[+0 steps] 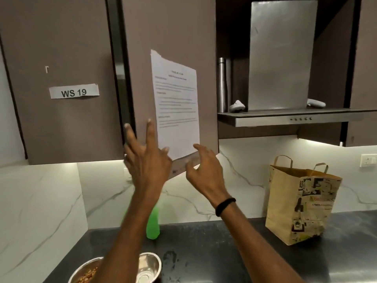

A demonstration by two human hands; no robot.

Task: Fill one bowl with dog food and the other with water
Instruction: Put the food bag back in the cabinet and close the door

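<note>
Two steel bowls stand on the dark counter at the bottom edge. The left bowl point(86, 270) holds brown dog food and is partly hidden by my left forearm. The right bowl point(150, 266) looks shiny inside; I cannot tell whether water is in it. A green bottle point(153, 225) stands behind them, partly behind my arm. My left hand point(146, 160) is raised with spread straight fingers against the lower edge of an upper cabinet door point(169, 37). My right hand point(204, 170) hovers at the door's lower right corner, fingers loosely curled, holding nothing.
A printed paper sheet point(177, 107) is taped to the door. A label reading WS 19 point(73, 91) marks the left cabinet. A brown paper bag point(302, 203) stands on the counter point(214, 252) at the right. A range hood point(285, 117) juts out above it.
</note>
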